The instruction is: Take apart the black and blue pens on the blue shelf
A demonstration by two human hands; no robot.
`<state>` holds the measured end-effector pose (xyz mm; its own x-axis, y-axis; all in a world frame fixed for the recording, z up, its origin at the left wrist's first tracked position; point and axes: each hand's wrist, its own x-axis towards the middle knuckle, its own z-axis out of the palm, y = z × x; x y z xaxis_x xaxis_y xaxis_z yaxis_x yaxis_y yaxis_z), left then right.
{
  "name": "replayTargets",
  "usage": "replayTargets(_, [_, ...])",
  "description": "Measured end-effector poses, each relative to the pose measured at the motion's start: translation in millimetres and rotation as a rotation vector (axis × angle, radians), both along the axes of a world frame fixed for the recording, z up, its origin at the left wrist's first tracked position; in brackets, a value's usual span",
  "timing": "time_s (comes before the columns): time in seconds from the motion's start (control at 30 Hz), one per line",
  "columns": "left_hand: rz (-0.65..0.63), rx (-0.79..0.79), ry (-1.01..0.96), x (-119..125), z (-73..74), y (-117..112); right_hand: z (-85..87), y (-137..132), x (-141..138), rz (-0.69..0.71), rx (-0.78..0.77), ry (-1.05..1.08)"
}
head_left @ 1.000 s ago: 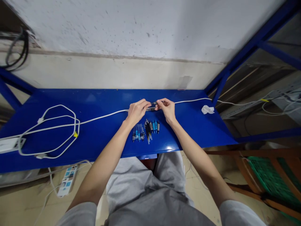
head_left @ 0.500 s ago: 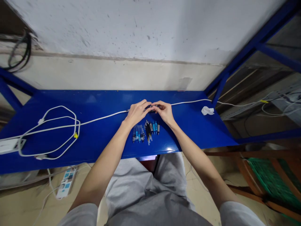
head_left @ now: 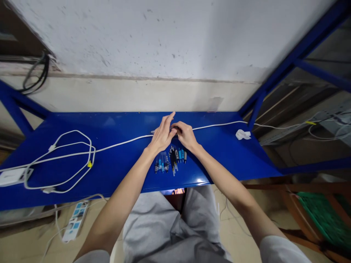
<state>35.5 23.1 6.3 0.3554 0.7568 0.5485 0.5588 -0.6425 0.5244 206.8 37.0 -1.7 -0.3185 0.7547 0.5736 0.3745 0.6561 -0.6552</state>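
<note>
My left hand point(head_left: 162, 136) is over the blue table with its fingers stretched out, its thumb near the fingertips of my right hand. My right hand point(head_left: 187, 136) is closed, its fingers curled in a pinch on a slim dark pen part point(head_left: 174, 128), mostly hidden by the fingers. A thin clear piece point(head_left: 153, 132) pokes out left of my left hand. Below the hands lie clear pen barrels point(head_left: 162, 160) with blue and dark grips, several dark pen refills point(head_left: 173, 159), and a row of grey and blue pen tops with clips point(head_left: 180, 155).
A white cable point(head_left: 120, 145) crosses the blue table point(head_left: 115, 124) behind my hands and loops at the left beside a white adapter point(head_left: 13, 176). Crumpled white tissue point(head_left: 242, 134) lies at the right. A wall point(head_left: 153, 93) rises behind; a power strip point(head_left: 75, 221) is on the floor.
My left hand's fingers have gone from a pinch to straightened and raised. The right hand has curled more tightly and shifted slightly left. The camera view has tilted a little.
</note>
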Motion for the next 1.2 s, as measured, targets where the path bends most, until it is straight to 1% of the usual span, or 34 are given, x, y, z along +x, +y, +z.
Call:
replayTargets(0.07, [-0.038,0.027,0.008,5,-2.3,-1,-2.0,-4,3,-0.055,0.005,-0.03])
replayTargets(0.13, [-0.049,0.038,0.019,8,-3.7,-2,-1.3,-6,6,-0.068,0.004,-0.062])
replayTargets(0.27, [-0.041,0.063,0.032,11,-3.8,-4,0.7,-8,7,-0.006,0.0,-0.088])
replayTargets(0.37, [-0.032,0.101,0.002,13,-3.2,-6,-0.5,-11,4,0.042,0.017,-0.083])
replayTargets(0.5, [-0.043,0.151,-0.061,15,-3.4,-7,-1.5,-12,3,-0.001,0.049,-0.032])
replayTargets(0.57, [0.019,0.174,-0.084,13,-2.9,-7,-0.7,-11,5,-0.032,0.052,0.009])
replayTargets(0.63, [0.156,0.192,-0.099,9,-1.9,-5,0.7,-8,8,-0.085,0.025,0.058])
replayTargets(0.7, [0.28,0.194,-0.073,5,-1.3,-2,1.9,-6,10,-0.136,-0.019,0.117])
replayTargets(0.77, [0.315,0.18,0.004,2,-2.0,0,1.8,-4,11,-0.149,-0.06,0.169])
replayTargets(0.87, [0.271,0.176,0.104,0,-4.8,2,-1.3,-3,10,-0.112,-0.124,0.214])
replayTargets(0.97, [0.253,0.209,0.1,0,-6.9,2,-4.7,-1,11,-0.055,-0.252,0.258])
replayTargets(1.03, [0.245,0.225,0.071,0,-7.4,2,-4.6,-1,13,-0.031,-0.317,0.245])
replayTargets(1.1, [0.213,0.21,0.053,2,-7.7,0,-2.2,-1,17,-0.052,-0.31,0.185])
replayTargets(1.2, [0.177,0.156,0.055,4,-8.8,-1,3.1,-3,20,-0.117,-0.246,0.132])
